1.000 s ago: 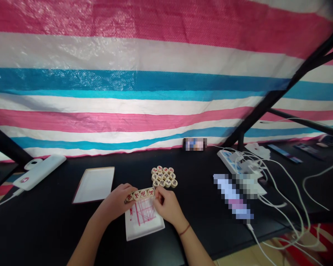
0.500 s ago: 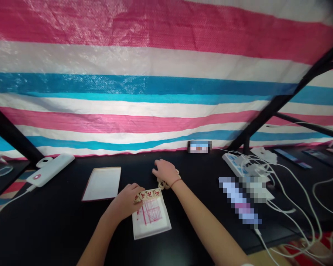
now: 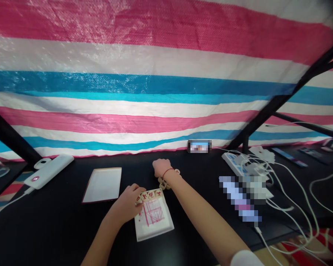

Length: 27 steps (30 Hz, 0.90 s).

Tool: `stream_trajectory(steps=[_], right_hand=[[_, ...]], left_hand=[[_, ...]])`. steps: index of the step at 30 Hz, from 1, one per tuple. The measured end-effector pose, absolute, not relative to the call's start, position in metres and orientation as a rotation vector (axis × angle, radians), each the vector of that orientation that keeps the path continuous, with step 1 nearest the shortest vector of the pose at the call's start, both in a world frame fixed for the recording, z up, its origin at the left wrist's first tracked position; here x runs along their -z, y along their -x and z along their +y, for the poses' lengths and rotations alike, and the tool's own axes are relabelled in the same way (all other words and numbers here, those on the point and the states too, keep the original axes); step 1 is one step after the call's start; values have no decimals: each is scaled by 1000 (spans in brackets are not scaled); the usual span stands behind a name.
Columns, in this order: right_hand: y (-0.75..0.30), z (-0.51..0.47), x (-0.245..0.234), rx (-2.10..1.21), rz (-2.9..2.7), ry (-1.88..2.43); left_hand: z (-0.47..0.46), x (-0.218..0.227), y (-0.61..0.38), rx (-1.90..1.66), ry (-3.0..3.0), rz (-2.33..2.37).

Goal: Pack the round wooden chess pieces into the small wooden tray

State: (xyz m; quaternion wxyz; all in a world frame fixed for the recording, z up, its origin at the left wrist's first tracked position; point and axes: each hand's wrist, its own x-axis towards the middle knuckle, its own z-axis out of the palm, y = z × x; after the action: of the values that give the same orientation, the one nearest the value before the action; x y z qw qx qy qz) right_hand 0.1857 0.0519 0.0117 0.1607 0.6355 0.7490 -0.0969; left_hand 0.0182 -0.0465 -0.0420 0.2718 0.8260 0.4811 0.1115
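Observation:
My left hand (image 3: 125, 205) curls around a row of several round wooden xiangqi pieces (image 3: 149, 195) with red characters. That row lies along the far edge of a white card printed with a red grid (image 3: 154, 221). My right hand (image 3: 161, 167) reaches forward, its back up and its fingers out of sight. It sits just beyond a cluster of matching pieces (image 3: 164, 183), which my right wrist and forearm mostly hide. I cannot tell whether that hand holds a piece.
A white tray with a dark red rim (image 3: 102, 184) lies left of the card on the black table (image 3: 72, 236). A white power bank (image 3: 51, 171) sits at far left. A power strip (image 3: 234, 161) and tangled white cables (image 3: 291, 195) lie right, beside a pixelated object (image 3: 242, 195).
My right hand has moved from the card's edge forward over and past the cluster of pieces. My left hand keeps its row of pieces. The view has shifted only slightly.

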Motion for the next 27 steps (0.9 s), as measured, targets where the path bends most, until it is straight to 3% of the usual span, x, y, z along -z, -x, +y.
stream_trajectory(steps=[8, 20, 27], right_hand=[[-182, 47, -18, 265, 2092, -1823], [-180, 0, -43, 116, 2479, -1884], [-191, -48, -24, 613, 2762, -1909]], left_hand=[[-46, 40, -19, -300, -2218, 1319], [-34, 53, -18, -435, -2219, 1294], [-31, 59, -20, -521, -2239, 1345]])
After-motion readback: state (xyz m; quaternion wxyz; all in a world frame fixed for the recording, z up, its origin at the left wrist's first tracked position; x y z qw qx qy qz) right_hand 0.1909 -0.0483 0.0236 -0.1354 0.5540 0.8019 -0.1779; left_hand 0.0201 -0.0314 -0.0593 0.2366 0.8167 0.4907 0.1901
